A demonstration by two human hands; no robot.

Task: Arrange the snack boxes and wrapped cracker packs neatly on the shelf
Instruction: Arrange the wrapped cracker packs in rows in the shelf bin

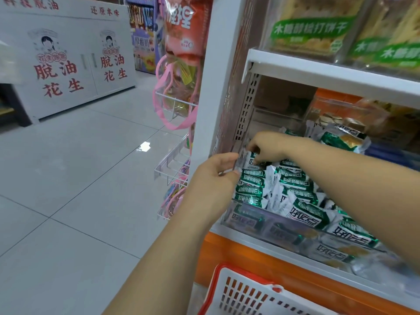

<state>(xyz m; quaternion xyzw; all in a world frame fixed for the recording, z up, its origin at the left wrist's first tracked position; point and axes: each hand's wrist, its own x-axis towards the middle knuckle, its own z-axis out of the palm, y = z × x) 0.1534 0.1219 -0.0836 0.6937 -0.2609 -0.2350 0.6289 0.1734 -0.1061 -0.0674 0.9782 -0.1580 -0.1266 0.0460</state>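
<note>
Shiny film on painted metal, behind clear plastic.
Crinkled, glossy green-and-white plastic film around the cracker packs [252,180], catching the light at the crimped ends. Larger packs [313,26] on the tier above in clear, glossy wrap. Smooth, matt white painted metal on the shelf [318,69] and its perforated upright [246,105]. Clear, slightly hazy hard plastic for the front guard [272,226]. Smooth orange panel [250,264] beneath. Moulded white plastic basket [241,292] with a red rim, matt. White coated wire rack [169,165] at the side; polished, mirror-glossy floor tiles [79,167].
</note>
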